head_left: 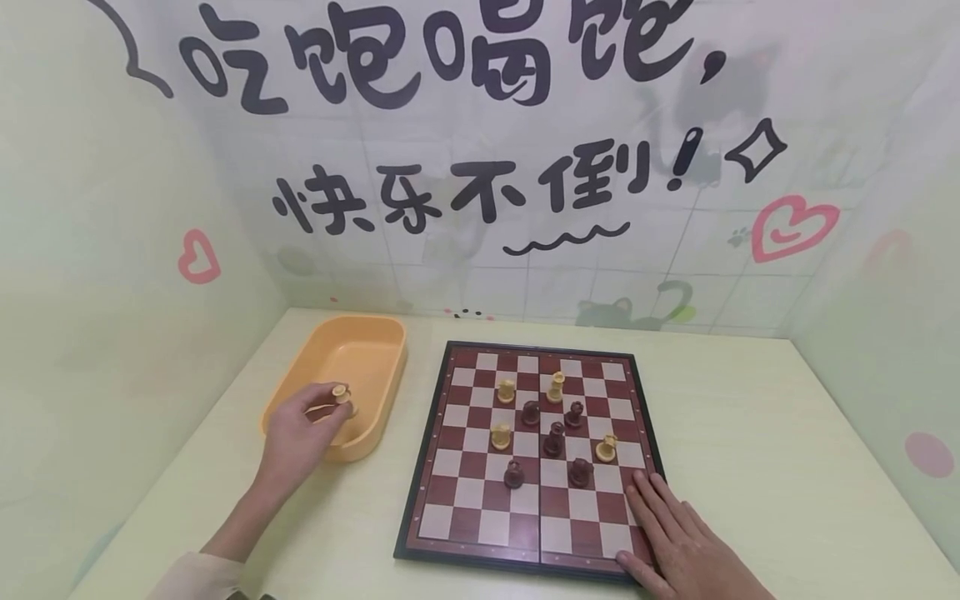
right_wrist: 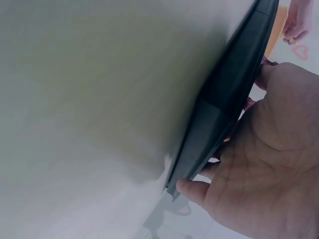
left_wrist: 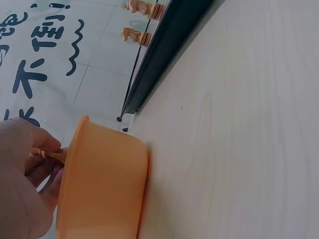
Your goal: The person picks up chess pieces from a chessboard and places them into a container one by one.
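The grip [head_left: 302, 433] is above a pale table [head_left: 735, 425] with faint wood grain. Beyond it stands a whitish back wall [head_left: 465, 275] with black lettering [head_left: 487, 197] and, farther right, a pink heart [head_left: 786, 235]; a pale left wall [head_left: 90, 183] rises beside the grip, under soft light.

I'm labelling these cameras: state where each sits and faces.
Head: head-worn, looking forward and down at the orange tray, chessboard, left hand and right hand.
Left wrist: on that wrist, facing the orange tray's side; left hand shows.
Right wrist: on that wrist, facing the chessboard's edge; right hand near, left hand distant.
Shared: both wrist views show orange tray, chessboard and left hand.
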A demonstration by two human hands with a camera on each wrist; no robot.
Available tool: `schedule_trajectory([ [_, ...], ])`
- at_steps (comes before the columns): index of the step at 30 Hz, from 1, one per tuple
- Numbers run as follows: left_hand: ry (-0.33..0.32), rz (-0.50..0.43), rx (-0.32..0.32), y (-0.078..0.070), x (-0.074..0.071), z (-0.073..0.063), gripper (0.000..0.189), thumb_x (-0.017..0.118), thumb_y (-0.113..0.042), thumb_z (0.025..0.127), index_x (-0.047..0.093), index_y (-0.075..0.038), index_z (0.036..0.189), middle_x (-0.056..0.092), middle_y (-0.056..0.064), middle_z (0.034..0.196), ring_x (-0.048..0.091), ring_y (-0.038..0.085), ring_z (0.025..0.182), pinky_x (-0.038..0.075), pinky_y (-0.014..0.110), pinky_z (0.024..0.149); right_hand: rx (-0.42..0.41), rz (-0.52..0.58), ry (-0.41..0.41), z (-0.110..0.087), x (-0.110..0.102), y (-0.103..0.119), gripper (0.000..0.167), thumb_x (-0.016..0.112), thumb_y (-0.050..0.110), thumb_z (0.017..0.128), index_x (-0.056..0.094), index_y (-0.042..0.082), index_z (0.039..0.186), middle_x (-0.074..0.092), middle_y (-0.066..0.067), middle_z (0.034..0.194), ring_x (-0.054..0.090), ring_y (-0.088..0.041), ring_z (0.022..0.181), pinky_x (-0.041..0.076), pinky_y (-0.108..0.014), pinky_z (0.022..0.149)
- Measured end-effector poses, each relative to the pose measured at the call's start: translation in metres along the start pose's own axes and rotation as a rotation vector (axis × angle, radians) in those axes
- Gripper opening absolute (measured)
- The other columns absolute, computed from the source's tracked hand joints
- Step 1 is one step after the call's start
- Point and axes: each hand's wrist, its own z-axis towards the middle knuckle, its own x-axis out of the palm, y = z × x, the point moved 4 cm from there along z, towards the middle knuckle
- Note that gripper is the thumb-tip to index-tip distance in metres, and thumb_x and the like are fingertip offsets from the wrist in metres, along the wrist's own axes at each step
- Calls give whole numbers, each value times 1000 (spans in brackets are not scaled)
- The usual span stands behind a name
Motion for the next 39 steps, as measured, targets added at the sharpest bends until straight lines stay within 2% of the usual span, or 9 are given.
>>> schedule_trajectory([
  [4,-12,12,-17,5,-3,1,22,72,0,92,71,5,113,70,19,109,70,24,93,57,17,74,5,-5,-6,-1,1,0,80,57,64,95,51,3,147,43,-13,156,29,-22,145,44,-44,107],
  [9,-31,23,-30,7,-6,3,21,71,-1,93,70,5,113,70,19,110,71,26,93,57,17,75,4,9,-3,0,0,0,81,56,64,95,51,2,147,43,-15,156,33,-26,143,41,-43,111],
  [12,-36,17,-27,8,-6,5,22,71,0,92,70,6,113,70,20,110,71,27,93,57,16,76,10,12,-4,-1,0,0,81,56,64,95,50,2,147,42,-14,156,29,-24,145,20,-27,119],
  [18,-52,20,-30,10,-9,10,23,72,1,91,70,7,114,70,21,110,71,20,91,57,16,74,-13,-36,-48,-4,1,0,81,55,65,95,49,4,148,43,-14,155,19,-18,146,14,-24,118],
  [22,-65,22,-73,12,-12,12,24,71,-2,92,70,6,115,70,22,111,70,17,91,57,16,73,-44,-32,-83,-4,2,0,80,56,63,95,49,2,147,45,-16,153,10,-13,150,-9,-13,113],
  [26,-79,33,-118,15,-15,12,25,70,-4,93,70,5,116,70,21,111,71,17,92,57,17,73,-89,-54,-146,-4,4,-1,80,60,61,94,49,1,146,48,-18,150,-3,-6,151,-9,-13,114],
  [30,-73,32,-122,18,-15,12,26,68,-4,94,69,5,118,69,21,112,70,15,91,58,18,73,-104,-55,-173,-5,6,-1,81,61,60,93,47,1,147,49,-19,149,-8,-4,150,-8,-13,115],
  [33,-61,34,-105,19,-14,12,30,68,-5,94,67,5,122,68,20,115,68,11,93,57,18,74,-86,-45,-146,-5,5,-1,80,60,61,94,49,0,146,48,-18,150,-2,-7,151,-8,-13,114],
  [39,-82,24,-18,16,-14,15,34,71,-3,92,64,8,124,67,21,118,66,29,106,53,15,85,-29,-3,-50,-2,2,1,80,56,62,96,53,-1,145,45,-17,154,25,-24,147,-10,-11,112],
])
